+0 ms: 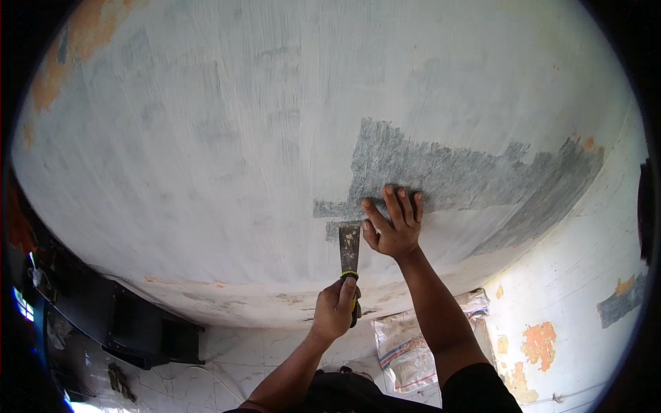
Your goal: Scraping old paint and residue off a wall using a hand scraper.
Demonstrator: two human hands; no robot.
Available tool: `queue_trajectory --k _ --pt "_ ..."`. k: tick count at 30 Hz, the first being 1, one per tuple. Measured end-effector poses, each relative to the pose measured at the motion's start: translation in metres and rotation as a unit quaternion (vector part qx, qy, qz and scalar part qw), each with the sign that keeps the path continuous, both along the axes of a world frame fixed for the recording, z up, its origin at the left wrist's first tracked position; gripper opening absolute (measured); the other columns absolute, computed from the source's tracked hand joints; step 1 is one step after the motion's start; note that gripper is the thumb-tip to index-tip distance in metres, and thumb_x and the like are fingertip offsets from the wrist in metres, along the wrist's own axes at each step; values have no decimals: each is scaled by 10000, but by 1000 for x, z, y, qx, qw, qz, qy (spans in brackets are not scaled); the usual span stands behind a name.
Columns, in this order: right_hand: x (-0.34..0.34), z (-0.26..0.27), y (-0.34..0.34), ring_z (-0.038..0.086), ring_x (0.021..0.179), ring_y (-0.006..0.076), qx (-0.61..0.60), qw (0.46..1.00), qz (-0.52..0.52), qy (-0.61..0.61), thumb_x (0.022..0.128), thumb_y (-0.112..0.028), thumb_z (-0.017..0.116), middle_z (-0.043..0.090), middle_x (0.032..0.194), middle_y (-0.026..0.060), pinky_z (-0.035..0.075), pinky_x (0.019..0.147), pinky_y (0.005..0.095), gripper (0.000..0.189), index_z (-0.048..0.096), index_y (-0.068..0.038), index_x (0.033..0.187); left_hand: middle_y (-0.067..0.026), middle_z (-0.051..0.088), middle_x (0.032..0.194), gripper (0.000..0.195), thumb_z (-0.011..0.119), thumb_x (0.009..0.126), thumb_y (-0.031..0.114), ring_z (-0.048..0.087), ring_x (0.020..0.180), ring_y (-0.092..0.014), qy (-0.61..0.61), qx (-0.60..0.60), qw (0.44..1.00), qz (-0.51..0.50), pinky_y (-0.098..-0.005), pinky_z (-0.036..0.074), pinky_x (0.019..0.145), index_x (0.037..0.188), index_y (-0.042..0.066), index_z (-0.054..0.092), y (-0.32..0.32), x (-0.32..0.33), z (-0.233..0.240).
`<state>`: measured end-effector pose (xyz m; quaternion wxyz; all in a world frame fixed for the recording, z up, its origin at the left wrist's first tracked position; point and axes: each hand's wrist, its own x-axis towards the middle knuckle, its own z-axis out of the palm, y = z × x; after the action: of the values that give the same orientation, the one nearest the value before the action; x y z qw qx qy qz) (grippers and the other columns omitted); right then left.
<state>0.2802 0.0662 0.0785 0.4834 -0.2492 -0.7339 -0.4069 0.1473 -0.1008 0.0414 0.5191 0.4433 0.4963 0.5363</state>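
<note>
My left hand (333, 311) grips the black and yellow handle of a putty knife (349, 247), thumb lying along it. The metal blade points up and carries pale specks. Its tip meets the wall (248, 155) at the lower edge of a grey scraped patch (439, 170). Up and to the right of the blade, my right hand (395, 229) rests with fingers spread on the wall, fingertips over the grey patch and holding nothing. Streaky whitish paint surrounds the patch, whose borders are jagged.
Black furniture (139, 330) stands at the lower left on a marble-look tile floor (232, 343). A woven plastic sack (405, 351) lies by the wall's foot. The adjoining wall (557, 289) at right has orange patches. A thin cable (219, 379) crosses the floor.
</note>
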Motion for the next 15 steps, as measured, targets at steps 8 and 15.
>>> queue_trajectory --k 8,15 --pt "0 0 -3 288 1399 256 -5 1000 -3 -2 879 -347 522 425 1452 67 130 1163 485 410 592 -295 1280 -30 507 593 466 391 1017 408 546 463 -116 2 11 1000 -27 -270 418 432 786 23 515 -2 -1 -3" --pt "0 -1 -1 298 1392 254 -10 1000 0 -1 880 -350 521 432 1447 63 128 1163 486 408 593 -296 1278 -32 509 596 476 387 1016 423 554 475 -117 10 11 1000 -27 -274 421 440 789 24 513 2 0 1"
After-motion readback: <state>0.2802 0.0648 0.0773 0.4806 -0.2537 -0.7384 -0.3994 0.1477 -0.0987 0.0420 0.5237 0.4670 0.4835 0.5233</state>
